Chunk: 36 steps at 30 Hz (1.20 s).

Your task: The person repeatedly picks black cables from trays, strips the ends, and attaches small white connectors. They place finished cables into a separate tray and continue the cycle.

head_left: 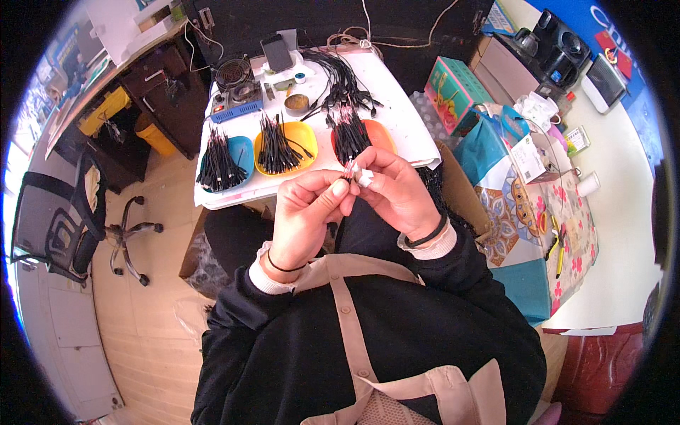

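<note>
Both my hands are raised in front of the table's near edge, their fingertips meeting. My left hand [306,216] pinches some thin wires [349,168] between thumb and forefinger. Pressed against the same wires from the other side are the fingers of my right hand [402,197], also closed. White tape [364,177] wraps a fingertip of the right hand. Fingers hide most of the wires. Just beyond lie bundles of short black cables [352,134] with pale stripped ends, in an orange-red tray [382,136], a yellow tray [306,133] and a blue tray [246,157].
The white table [397,92] also bears a small fan [234,73] by a blue device [239,110], a round tin [297,104], a phone [276,52] and loose black cables [345,78]. At right, yellow-handled pliers [559,255] lie on a patterned cloth. An office chair [127,230] stands at left.
</note>
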Tool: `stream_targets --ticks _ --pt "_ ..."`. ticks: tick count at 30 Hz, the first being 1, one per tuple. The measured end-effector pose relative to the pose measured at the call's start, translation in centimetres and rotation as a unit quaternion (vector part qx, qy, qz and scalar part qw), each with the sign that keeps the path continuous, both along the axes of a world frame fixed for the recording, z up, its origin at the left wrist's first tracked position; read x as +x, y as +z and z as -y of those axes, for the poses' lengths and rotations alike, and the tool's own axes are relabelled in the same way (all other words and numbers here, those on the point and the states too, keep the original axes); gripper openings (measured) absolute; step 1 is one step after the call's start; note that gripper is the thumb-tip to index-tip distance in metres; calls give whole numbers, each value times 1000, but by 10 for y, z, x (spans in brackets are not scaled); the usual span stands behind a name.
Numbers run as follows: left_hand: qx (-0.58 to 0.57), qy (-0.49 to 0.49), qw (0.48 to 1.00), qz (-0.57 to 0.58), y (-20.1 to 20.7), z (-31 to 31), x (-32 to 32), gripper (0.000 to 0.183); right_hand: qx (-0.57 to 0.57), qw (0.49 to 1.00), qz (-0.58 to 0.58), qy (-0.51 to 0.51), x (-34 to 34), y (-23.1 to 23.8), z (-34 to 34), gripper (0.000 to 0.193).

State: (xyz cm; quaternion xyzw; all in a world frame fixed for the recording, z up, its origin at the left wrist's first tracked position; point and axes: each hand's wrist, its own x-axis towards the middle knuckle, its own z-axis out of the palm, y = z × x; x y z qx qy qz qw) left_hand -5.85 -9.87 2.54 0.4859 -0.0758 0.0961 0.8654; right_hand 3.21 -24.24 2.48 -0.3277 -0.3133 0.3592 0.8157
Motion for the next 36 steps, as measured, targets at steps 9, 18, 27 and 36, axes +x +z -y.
stream_targets --ticks 9,18,27,36 --pt "44 3 999 -14 -2 2 0 13 -86 982 123 -110 -1 3 10 16" --pt "7 -37 999 -19 -5 -3 -3 15 -9 998 -59 7 -6 -11 5 18" --pt "53 -11 998 -9 -8 1 -2 13 -25 998 5 -52 -8 -5 9 21" --pt "2 -106 993 -53 -14 -7 -2 12 -99 995 -30 -1 -8 0 14 15"
